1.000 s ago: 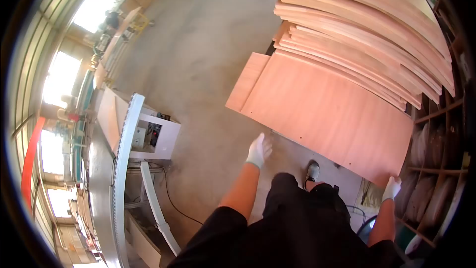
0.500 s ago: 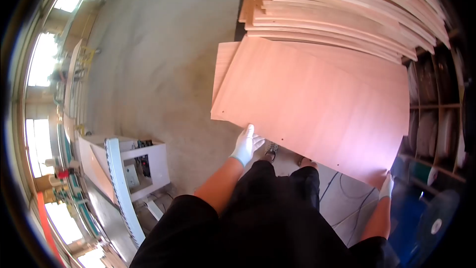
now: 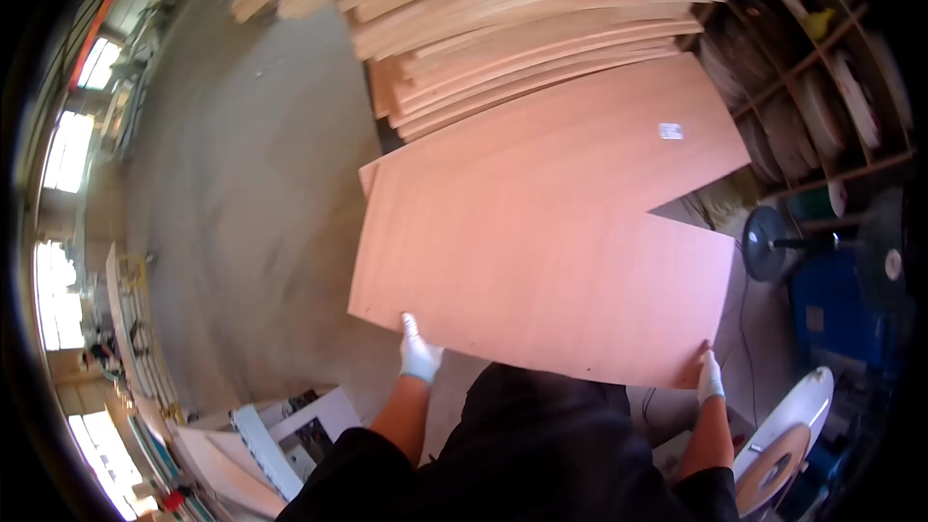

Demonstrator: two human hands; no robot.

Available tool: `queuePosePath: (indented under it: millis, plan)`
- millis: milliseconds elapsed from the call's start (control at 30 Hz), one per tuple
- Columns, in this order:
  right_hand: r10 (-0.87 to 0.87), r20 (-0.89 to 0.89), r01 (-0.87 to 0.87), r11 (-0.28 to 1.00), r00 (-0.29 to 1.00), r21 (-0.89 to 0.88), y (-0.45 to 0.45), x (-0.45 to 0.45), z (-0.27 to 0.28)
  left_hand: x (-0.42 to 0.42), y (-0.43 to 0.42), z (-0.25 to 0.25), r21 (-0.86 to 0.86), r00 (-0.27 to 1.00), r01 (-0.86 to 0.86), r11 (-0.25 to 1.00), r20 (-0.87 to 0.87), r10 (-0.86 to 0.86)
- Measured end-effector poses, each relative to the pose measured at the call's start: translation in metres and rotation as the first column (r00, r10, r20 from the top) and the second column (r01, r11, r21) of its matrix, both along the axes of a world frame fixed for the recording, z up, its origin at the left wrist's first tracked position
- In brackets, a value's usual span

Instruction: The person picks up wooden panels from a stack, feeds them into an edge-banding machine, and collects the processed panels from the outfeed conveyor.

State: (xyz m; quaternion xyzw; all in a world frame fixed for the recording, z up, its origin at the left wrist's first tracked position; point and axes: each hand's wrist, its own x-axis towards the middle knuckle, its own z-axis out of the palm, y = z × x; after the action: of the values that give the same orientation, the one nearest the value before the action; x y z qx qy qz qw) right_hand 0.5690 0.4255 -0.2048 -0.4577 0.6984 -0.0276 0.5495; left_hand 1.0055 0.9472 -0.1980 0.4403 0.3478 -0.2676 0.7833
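A flat reddish wooden panel (image 3: 541, 280) with small holes along its near edge lies in front of my body. My left hand (image 3: 420, 356), in a white glove, grips that near edge toward the left, thumb on top and fingers hidden below. At the near right corner my right hand (image 3: 710, 375), also gloved, is closed on the panel with its fingertips at the edge. Beneath its far part lies another wooden panel (image 3: 619, 150), which bears a small white label (image 3: 670, 131).
Stacked wooden boards (image 3: 541, 29) rise behind the panels. A wooden shelf rack (image 3: 822, 68) stands at right, near a blue machine (image 3: 841, 304) and round discs (image 3: 764, 244). A white cabinet-like unit (image 3: 319, 425) sits at lower left on the concrete floor (image 3: 242, 213).
My left hand has closed on the panel's near edge. The panel has swung round and come closer to my body, exposing the labelled panel beneath. The view has turned right.
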Motion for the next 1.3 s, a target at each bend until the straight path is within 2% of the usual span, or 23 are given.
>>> queuePosePath:
  millis: [33,100,167,233,267,333,367,400,433,500,633,700,833,867,933,967,1000,1167,1233,1267,1300]
  plan:
    - [0.034,0.033,-0.033,0.999,0.999,-0.027,0.013,-0.001,0.0,0.008,-0.007,0.026,0.028,1.0,-0.005,1.0,0.025,0.005]
    - [0.081,0.018,-0.077,0.985,0.997,-0.153,0.044,0.003,0.01,0.015,0.011,0.033,0.015,0.998,0.046,0.999,0.039,-0.047]
    - [-0.035,0.148,0.061,0.982,0.988,-0.179,0.08,0.016,0.03,0.016,0.026,0.03,0.079,1.0,0.008,0.997,0.007,-0.009]
    - [-0.065,0.218,0.097,0.986,0.974,-0.137,0.108,0.015,0.046,0.017,0.032,0.024,0.137,0.998,-0.018,0.99,0.068,0.008]
    - [-0.029,0.182,0.065,0.98,0.983,-0.191,0.119,0.013,0.054,0.018,0.035,0.015,0.155,0.992,-0.038,0.987,0.123,0.019]
    - [0.009,0.099,0.017,0.966,0.995,-0.259,0.135,0.008,0.068,0.014,0.019,0.026,0.433,0.984,-0.141,0.89,0.158,0.079]
    - [0.01,0.05,0.004,0.962,0.999,-0.273,0.142,0.008,0.083,0.013,0.019,0.02,0.514,0.979,-0.184,0.838,0.176,0.106]
    - [-0.017,-0.001,0.016,0.961,1.0,-0.275,0.148,0.007,0.098,0.015,0.025,0.01,0.558,0.987,-0.153,0.816,0.132,0.094]
    - [-0.016,-0.061,-0.002,0.96,0.998,-0.282,0.161,-0.005,0.108,0.014,0.032,0.002,0.541,0.995,-0.102,0.835,0.073,0.074]
    - [-0.042,-0.111,-0.001,0.931,0.993,-0.364,0.179,-0.027,0.128,-0.002,0.009,0.025,0.459,0.996,-0.068,0.886,0.082,0.034]
    - [-0.175,-0.11,0.108,0.888,0.978,-0.446,0.226,-0.093,0.188,-0.026,-0.013,0.029,0.33,0.987,0.136,0.934,0.04,-0.158]
    - [-0.21,-0.077,0.145,0.856,0.975,-0.497,0.241,-0.133,0.199,-0.051,-0.042,0.053,-0.06,0.969,0.248,0.967,0.004,-0.248]
    - [-0.381,-0.024,0.299,0.763,0.924,-0.573,0.307,-0.212,0.213,-0.087,-0.081,0.074,-0.015,0.906,0.396,0.918,0.172,-0.387]
    - [-0.453,0.094,0.433,0.74,0.886,-0.515,0.325,-0.226,0.22,-0.094,-0.089,0.078,-0.012,0.894,0.423,0.906,0.172,-0.415]
    - [-0.516,0.122,0.498,0.698,0.848,-0.514,0.354,-0.253,0.222,-0.111,-0.117,0.076,0.051,0.823,0.502,0.863,0.28,-0.495]
    - [-0.556,0.141,0.541,0.668,0.819,-0.512,0.37,-0.263,0.225,-0.117,-0.126,0.079,0.046,0.81,0.525,0.85,0.281,-0.515]
    - [-0.58,0.095,0.537,0.665,0.809,-0.519,0.386,-0.276,0.223,-0.127,-0.138,0.083,0.036,0.765,0.585,0.81,0.306,-0.566]
    - [-0.73,0.129,0.663,0.512,0.671,-0.547,0.466,-0.302,0.198,-0.162,-0.179,0.097,0.004,0.606,0.758,0.652,0.363,-0.708]
    - [-0.785,0.034,0.678,0.511,0.619,-0.528,0.491,-0.304,0.187,-0.191,-0.198,0.12,0.127,0.552,0.774,0.621,0.345,-0.759]
    - [-0.799,0.017,0.693,0.51,0.601,-0.509,0.507,-0.305,0.178,-0.192,-0.201,0.122,0.121,0.536,0.789,0.602,0.342,-0.772]
    - [-0.811,0.008,0.697,0.499,0.586,-0.515,0.524,-0.304,0.166,-0.193,-0.203,0.12,0.185,0.493,0.796,0.577,0.356,-0.794]
